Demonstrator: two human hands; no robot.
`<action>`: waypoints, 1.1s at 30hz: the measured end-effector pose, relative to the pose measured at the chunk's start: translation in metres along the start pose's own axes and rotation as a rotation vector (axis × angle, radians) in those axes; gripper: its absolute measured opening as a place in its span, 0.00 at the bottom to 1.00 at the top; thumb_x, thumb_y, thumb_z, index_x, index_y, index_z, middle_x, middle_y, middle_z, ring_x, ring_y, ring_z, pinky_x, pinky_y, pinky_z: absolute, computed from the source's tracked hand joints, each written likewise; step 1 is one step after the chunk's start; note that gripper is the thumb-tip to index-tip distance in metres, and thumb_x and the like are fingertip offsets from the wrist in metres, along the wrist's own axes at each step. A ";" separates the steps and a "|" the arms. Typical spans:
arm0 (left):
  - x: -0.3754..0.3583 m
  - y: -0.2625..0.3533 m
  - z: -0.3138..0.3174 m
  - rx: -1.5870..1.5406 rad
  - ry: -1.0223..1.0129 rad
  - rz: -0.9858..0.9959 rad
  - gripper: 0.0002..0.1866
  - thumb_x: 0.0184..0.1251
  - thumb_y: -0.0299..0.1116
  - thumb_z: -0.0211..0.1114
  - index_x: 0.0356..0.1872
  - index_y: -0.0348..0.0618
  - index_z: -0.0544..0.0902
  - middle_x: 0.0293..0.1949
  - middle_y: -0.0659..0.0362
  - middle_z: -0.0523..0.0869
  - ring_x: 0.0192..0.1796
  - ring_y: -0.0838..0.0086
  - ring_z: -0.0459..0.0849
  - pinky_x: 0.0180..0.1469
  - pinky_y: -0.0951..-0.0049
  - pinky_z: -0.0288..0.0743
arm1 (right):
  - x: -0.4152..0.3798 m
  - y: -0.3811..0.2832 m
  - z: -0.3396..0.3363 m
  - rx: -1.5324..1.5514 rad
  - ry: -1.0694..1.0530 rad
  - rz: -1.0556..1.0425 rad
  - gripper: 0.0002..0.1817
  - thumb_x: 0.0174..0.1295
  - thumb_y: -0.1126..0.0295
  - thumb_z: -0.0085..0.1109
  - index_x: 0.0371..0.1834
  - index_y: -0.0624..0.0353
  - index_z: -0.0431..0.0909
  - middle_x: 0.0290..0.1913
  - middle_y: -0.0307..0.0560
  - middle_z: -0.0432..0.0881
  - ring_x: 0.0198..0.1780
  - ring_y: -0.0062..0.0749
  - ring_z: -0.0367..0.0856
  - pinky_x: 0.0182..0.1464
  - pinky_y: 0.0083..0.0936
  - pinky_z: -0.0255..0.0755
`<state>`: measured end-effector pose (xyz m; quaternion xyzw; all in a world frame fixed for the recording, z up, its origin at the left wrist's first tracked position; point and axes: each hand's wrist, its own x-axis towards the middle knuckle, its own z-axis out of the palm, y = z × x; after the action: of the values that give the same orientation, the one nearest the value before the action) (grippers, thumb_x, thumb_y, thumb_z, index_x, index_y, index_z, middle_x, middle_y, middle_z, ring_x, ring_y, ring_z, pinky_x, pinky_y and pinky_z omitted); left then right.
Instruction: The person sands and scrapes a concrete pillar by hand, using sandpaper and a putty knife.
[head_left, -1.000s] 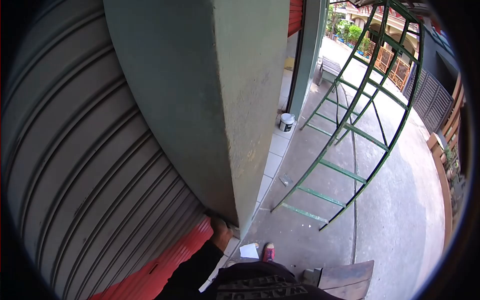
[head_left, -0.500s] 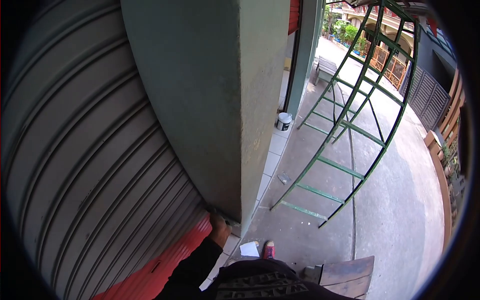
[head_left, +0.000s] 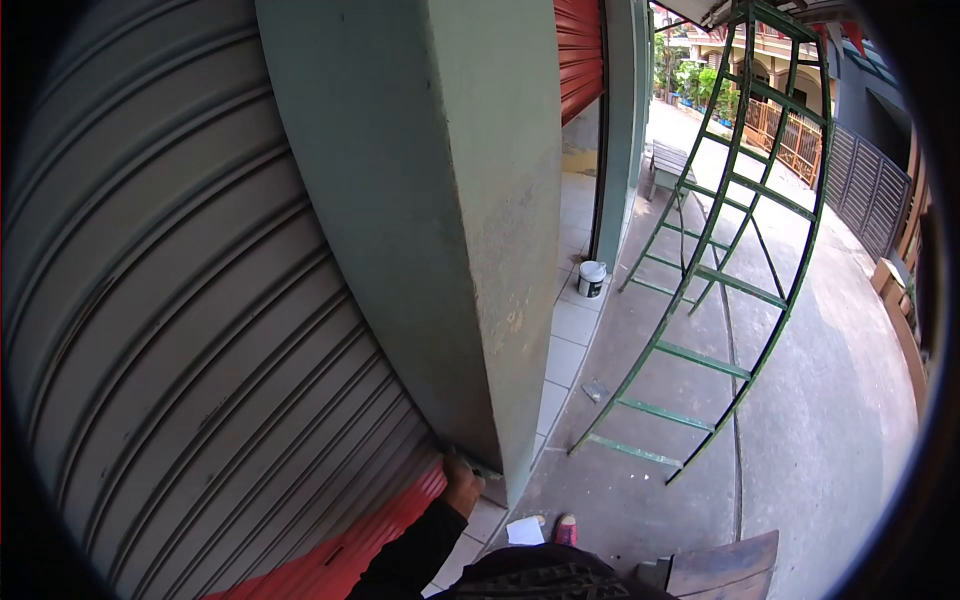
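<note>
My left hand, coming out of a black sleeve, is low at the foot of the grey-green pillar, where the pillar meets the ribbed roller shutter. Its fingers look curled around something small and dark that I cannot make out. Just beside it is the shutter's red lower part. My right hand is out of view.
A green stepladder stands right of the pillar. A small paint bucket sits on the tiled ledge. White paper lies by my shoe. A wooden board is at lower right, a bench farther off.
The view has turned, so the pillar's foot, ladder and bucket appear lower and farther right. My left hand stays at the pillar's foot.
</note>
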<state>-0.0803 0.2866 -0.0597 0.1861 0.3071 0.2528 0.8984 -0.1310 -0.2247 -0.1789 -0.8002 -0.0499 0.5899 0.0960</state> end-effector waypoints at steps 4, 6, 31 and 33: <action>-0.006 -0.002 0.007 0.057 0.149 0.031 0.33 0.86 0.59 0.43 0.76 0.45 0.70 0.76 0.56 0.73 0.76 0.60 0.70 0.80 0.56 0.57 | -0.089 -0.022 -0.037 -0.354 0.059 -0.283 0.34 0.63 0.59 0.74 0.69 0.65 0.77 0.62 0.64 0.84 0.55 0.42 0.87 0.56 0.30 0.81; 0.009 -0.006 -0.007 0.029 0.084 0.040 0.30 0.86 0.58 0.44 0.72 0.46 0.74 0.71 0.58 0.78 0.71 0.63 0.75 0.77 0.58 0.63 | -0.193 -0.108 -0.109 0.169 0.461 -0.542 0.41 0.59 0.56 0.76 0.73 0.67 0.73 0.64 0.66 0.82 0.53 0.45 0.89 0.58 0.32 0.80; -0.023 0.018 0.033 0.244 0.086 0.041 0.28 0.89 0.52 0.38 0.74 0.43 0.68 0.74 0.53 0.74 0.74 0.60 0.74 0.77 0.55 0.67 | -0.393 -0.300 -0.212 -0.216 1.666 -1.919 0.43 0.70 0.38 0.56 0.79 0.59 0.65 0.76 0.61 0.67 0.72 0.52 0.70 0.72 0.52 0.67; -0.017 0.016 0.028 0.243 0.094 0.073 0.31 0.87 0.56 0.42 0.74 0.43 0.69 0.73 0.54 0.76 0.72 0.59 0.75 0.74 0.52 0.69 | -0.397 -0.295 -0.216 -0.240 1.680 -1.938 0.43 0.71 0.39 0.55 0.78 0.60 0.65 0.76 0.61 0.68 0.71 0.51 0.71 0.71 0.52 0.67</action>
<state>-0.0793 0.2850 -0.0229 0.2924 0.3701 0.2550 0.8441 -0.0337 -0.0342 0.3170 -0.5651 -0.5847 -0.4103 0.4128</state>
